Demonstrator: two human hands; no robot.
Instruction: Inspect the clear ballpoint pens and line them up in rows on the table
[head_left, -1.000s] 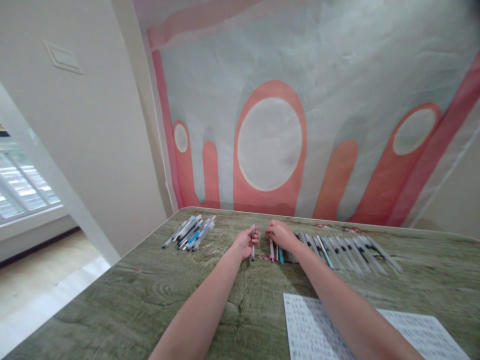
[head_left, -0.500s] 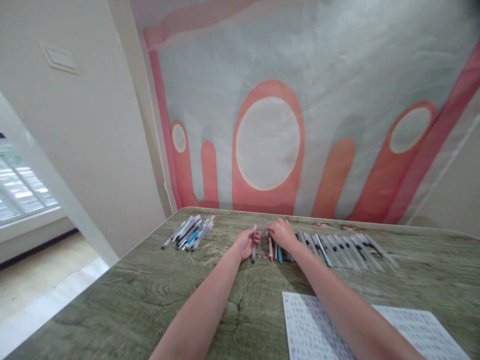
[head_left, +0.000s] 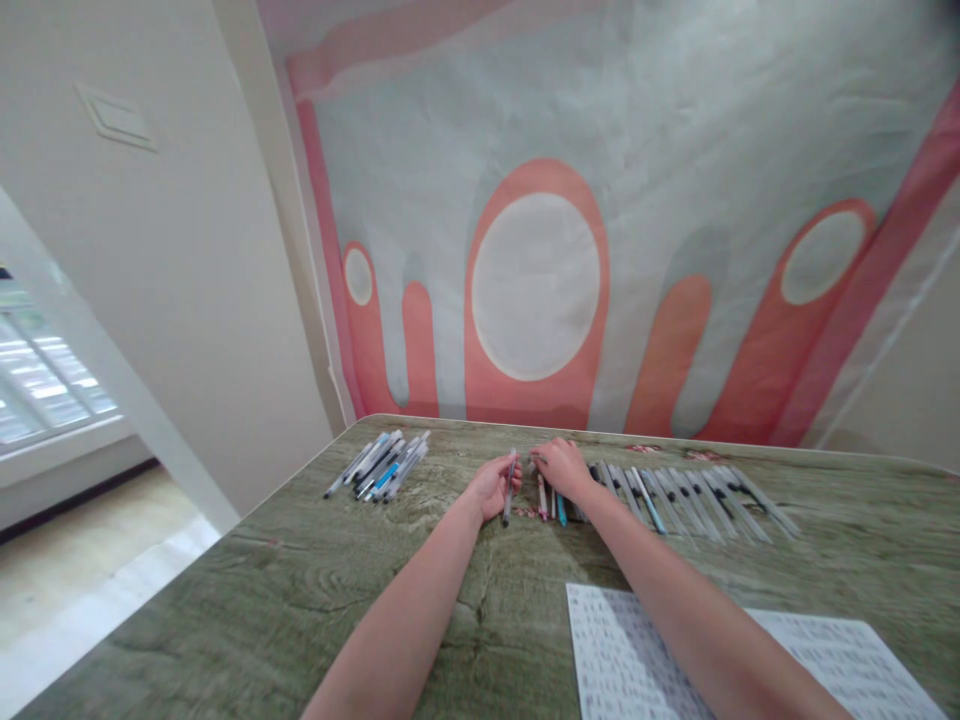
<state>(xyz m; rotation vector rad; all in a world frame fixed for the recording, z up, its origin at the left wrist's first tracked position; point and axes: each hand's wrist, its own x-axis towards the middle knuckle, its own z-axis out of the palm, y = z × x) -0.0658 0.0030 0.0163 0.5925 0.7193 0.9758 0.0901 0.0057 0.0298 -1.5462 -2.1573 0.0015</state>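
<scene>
1. My left hand (head_left: 493,486) holds a pen (head_left: 509,490), the fingers closed narrow round its middle. The pen is in front of me, between the pile (head_left: 382,468) and the row (head_left: 679,500), nearer to the row.
2. The pen's long axis runs from near me towards the wall (head_left: 536,285), with the far end leaning slightly right. Its dark end points back at me; the paler end points away. I cannot tell whether its lower end touches the table (head_left: 300,600).
3. My right hand (head_left: 561,468) is just right of the pen, palm down over the left end of the row. Its fingers are bent and drawn together beside a small pale bit (head_left: 534,458); I cannot tell whether they grip it.
4. Under and just before that hand lie a pink pen (head_left: 542,497) and a teal pen (head_left: 561,508), both pointing nearly straight away from me.
5. The row stretches off to my right, side by side. Its pens slant, far ends left and near ends right, more steeply slanted towards the right end.
6. The pile lies well to my left, its pens overlapping, mostly with far ends to the right.
7. My right forearm crosses above the paper (head_left: 615,640), close to me.
</scene>
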